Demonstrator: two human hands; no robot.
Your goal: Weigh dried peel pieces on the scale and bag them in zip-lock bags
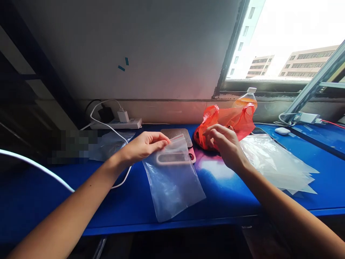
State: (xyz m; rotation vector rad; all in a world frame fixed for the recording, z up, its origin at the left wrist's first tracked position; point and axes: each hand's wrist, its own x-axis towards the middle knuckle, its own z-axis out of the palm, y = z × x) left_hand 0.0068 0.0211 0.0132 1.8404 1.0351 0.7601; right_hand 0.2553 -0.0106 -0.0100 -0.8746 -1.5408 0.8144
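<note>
My left hand (151,144) pinches the top edge of a clear zip-lock bag (175,190), which hangs down over the front of the blue table. Behind the see-through bag lie a flat grey plate (176,133) and a pink-edged flat thing (192,157), partly covered. My right hand (225,144) is at a red plastic bag (210,117) with its fingers bent together in front of the bag's opening. Whatever is between those fingertips is too small or hidden to name. Dark contents in the red bag show only in part.
A stack of clear bags (275,162) lies at the right, near a white earbud case (282,131). A bottle (250,95) stands behind the red bag. At the left are a power strip (134,123), a white cable (37,163) and another clear bag (105,145).
</note>
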